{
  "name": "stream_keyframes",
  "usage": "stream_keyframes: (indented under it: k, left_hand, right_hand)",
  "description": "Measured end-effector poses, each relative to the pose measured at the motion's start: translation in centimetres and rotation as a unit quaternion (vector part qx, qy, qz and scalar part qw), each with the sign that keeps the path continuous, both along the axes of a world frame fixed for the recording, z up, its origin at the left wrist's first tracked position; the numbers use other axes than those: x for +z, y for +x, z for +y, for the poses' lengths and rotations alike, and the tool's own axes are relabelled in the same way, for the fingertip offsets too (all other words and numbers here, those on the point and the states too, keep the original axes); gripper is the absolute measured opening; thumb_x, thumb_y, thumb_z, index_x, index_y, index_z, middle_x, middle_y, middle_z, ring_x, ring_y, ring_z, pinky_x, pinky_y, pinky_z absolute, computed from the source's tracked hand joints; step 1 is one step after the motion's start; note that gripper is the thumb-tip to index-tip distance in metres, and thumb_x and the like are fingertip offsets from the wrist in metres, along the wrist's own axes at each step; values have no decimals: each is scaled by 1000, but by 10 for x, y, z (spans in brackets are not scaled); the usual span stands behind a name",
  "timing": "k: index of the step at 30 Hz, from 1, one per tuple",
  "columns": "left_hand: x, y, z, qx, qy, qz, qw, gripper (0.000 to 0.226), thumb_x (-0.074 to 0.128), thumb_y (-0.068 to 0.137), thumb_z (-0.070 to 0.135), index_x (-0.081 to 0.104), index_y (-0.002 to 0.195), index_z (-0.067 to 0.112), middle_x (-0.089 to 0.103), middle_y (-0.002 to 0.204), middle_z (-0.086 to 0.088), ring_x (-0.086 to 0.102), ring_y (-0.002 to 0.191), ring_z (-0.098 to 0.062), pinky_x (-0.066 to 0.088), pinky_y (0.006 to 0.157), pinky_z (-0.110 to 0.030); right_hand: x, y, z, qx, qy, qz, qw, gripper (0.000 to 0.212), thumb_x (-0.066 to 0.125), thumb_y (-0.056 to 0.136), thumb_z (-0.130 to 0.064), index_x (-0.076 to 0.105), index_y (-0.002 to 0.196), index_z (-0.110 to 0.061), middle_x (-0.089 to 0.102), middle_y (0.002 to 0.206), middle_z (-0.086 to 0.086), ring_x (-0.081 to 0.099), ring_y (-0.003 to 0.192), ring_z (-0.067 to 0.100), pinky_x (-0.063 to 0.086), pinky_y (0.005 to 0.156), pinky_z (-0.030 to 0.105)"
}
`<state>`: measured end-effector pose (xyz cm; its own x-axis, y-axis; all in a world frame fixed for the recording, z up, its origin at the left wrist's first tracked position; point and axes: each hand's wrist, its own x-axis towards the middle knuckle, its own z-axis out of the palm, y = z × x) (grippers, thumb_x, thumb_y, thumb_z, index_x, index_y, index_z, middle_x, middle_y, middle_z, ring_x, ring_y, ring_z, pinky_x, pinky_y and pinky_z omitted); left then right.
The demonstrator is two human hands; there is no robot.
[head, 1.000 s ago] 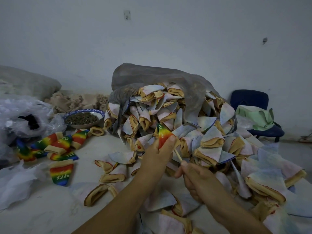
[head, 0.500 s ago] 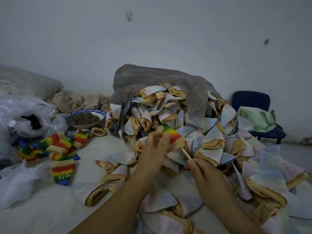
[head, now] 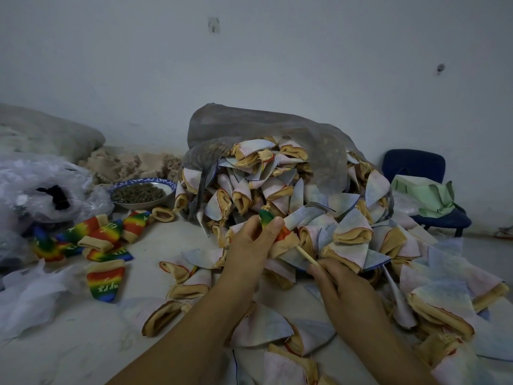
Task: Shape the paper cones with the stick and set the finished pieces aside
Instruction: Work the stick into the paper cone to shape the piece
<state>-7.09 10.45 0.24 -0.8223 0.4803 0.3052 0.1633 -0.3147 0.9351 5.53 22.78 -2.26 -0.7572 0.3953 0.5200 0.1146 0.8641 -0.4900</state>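
My left hand (head: 249, 245) grips a rainbow-coloured cone (head: 268, 218) whose green tip points up and left. A thin wooden stick (head: 306, 257) runs from the cone's tan open end down to my right hand (head: 341, 284), which grips its lower end. Behind my hands spills a big heap of pale unshaped cones (head: 291, 195) out of a grey plastic bag (head: 249, 126). Several finished rainbow cones (head: 91, 237) lie in a group at the left, with one more (head: 105, 282) nearer to me.
A blue-rimmed bowl (head: 143, 191) of dark bits stands behind the finished pieces. Clear plastic bags (head: 41, 190) lie at the far left. A blue chair (head: 424, 187) with green fabric is at the right by the wall. Loose pale cones cover the surface near my arms.
The cone in my left hand has tilted, its tip swinging up and left. My right hand has drawn back to the right, so more of the stick shows.
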Motion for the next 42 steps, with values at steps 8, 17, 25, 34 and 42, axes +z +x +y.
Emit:
stream_keyframes:
  k: [8, 17, 25, 34, 42]
  left_hand:
    - [0, 3, -1, 76, 6, 35, 996, 52, 45, 78, 67, 57, 77, 17, 55, 63, 12, 54, 58, 1, 43, 55, -13]
    - [2, 5, -1, 65, 51, 10, 997, 37, 42, 81, 62, 62, 94, 33, 63, 84, 3, 62, 68, 5, 47, 59, -7]
    - [5, 14, 1, 116, 62, -12, 991, 44, 32, 84, 64, 60, 88, 30, 68, 75, 19, 59, 67, 11, 43, 60, -2]
    - [-2, 13, 2, 93, 42, -64, 993, 54, 30, 77, 75, 64, 106, 44, 69, 111, 7, 63, 107, -11, 49, 92, -33]
    - [10, 14, -2, 113, 58, -43, 991, 45, 36, 74, 75, 61, 71, 38, 67, 66, 19, 62, 63, 8, 45, 55, -5]
  right_hand:
    - [2, 3, -5, 16, 32, -2, 999, 47, 28, 85, -56, 61, 95, -25, 62, 69, -5, 55, 68, 11, 42, 54, 27]
    - [7, 4, -15, 46, -24, 0, 999, 51, 25, 81, -59, 60, 94, -24, 62, 70, -3, 57, 66, 11, 47, 61, 37]
    - [12, -3, -30, 142, -271, -41, 951, 31, 44, 91, -43, 62, 72, -26, 47, 50, -12, 42, 47, 2, 32, 50, 12]
    - [16, 5, -3, 72, -95, -57, 991, 21, 45, 93, -41, 58, 76, -41, 65, 79, -12, 57, 79, -3, 46, 67, 19]
    - [11, 5, -12, 67, -75, -12, 995, 43, 23, 78, -66, 54, 76, -36, 62, 73, -4, 56, 72, 5, 45, 60, 27]
